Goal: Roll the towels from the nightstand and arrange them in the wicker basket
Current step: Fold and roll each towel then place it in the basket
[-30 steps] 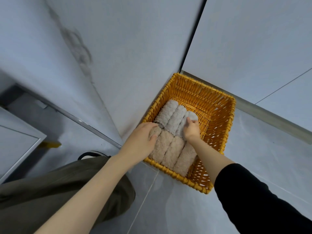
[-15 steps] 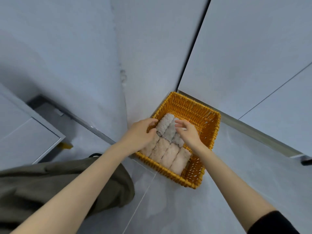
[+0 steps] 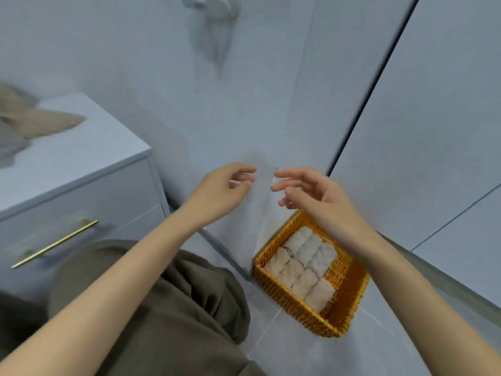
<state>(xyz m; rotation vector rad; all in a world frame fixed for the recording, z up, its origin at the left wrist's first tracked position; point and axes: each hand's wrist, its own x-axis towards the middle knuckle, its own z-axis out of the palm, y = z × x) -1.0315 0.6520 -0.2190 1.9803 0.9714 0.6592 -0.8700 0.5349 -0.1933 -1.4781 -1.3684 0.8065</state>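
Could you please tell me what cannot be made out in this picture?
Head view:
Towels on the nightstand: blurred, cut by the left edge; count unclear.
Wicker basket, far corner: hidden by the right forearm.
Basket floor under the rolled towels: covered by them.
Wall fixture: blurred, cut by the top edge.

— What sort of place is this?

— A room in a home, most likely a bedroom corner. A yellow-orange rectangular wicker basket [image 3: 284, 297] sits on the pale grey tiled floor [image 3: 298, 348], tucked against the wall.

— What else says home?

— Left of the basket stands a pale blue-grey nightstand [image 3: 89, 158] with a slim brass bar handle [image 3: 54, 244] on its drawer, and loose beige and grey towels [image 3: 35, 123] on its surface. In the basket lie rolled fluffy towels [image 3: 301, 267]. Behind the basket rise plain pale wall panels [image 3: 433, 118], split by a dark seam [image 3: 379, 71].
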